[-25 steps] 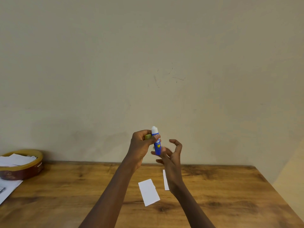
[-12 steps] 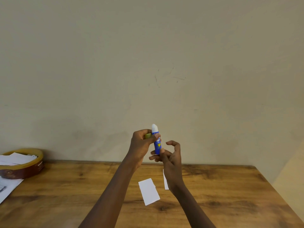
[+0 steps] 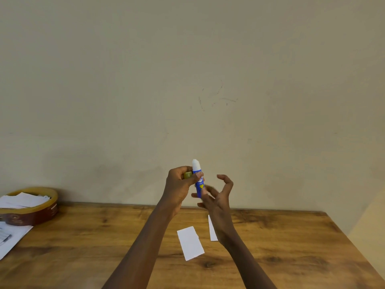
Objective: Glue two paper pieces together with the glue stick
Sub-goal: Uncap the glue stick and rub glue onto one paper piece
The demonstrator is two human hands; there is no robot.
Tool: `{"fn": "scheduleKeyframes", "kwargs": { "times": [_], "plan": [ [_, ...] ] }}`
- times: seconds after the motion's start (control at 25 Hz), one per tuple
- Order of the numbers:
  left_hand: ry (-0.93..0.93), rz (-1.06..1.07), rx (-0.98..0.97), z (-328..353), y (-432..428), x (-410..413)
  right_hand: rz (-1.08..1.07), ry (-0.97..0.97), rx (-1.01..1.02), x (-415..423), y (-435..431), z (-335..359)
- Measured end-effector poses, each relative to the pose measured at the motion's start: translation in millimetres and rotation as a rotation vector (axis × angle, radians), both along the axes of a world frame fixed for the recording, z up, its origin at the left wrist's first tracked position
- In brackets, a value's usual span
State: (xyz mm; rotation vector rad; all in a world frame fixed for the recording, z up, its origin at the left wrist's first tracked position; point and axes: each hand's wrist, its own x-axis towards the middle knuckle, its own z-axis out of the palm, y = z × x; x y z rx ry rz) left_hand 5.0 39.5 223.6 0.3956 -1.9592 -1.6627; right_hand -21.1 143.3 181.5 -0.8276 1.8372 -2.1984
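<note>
A blue glue stick (image 3: 199,180) with its white glue tip exposed stands upright in the air above the table. My left hand (image 3: 180,188) grips its upper part, and a yellowish cap (image 3: 188,174) is tucked in the same hand. My right hand (image 3: 218,200) is just below and right of the stick, fingertips at its bottom end, the other fingers spread. Two white paper pieces lie on the wooden table (image 3: 83,247): a larger one (image 3: 190,243) and a narrow one (image 3: 212,228) partly hidden behind my right wrist.
A round brown tin (image 3: 41,209) filled with paper sheets sits at the far left by the wall. A printed sheet (image 3: 10,238) lies in front of it at the left edge. The table's right edge runs diagonally at the right.
The glue tip stands a little further out of the tube. My right hand's fingers have moved at the stick's base and spread wider. My left hand has barely shifted.
</note>
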Motion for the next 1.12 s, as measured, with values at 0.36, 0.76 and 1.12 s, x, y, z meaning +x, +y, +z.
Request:
{"fn": "scheduleKeyframes", "kwargs": {
  "times": [0.36,0.76,1.12],
  "plan": [
    [0.004,0.004,-0.003,1.8,2.1,0.9,-0.012,-0.018,-0.038,2.2,0.7,-1.6],
    [-0.007,0.019,0.010,-3.0,0.8,2.1,-0.005,-0.009,-0.006,0.3,-4.1,-4.0],
    [-0.041,0.028,0.056,-15.5,-0.2,4.3,0.035,0.056,0.053,-1.0,-3.5,-13.0]
  ]
}}
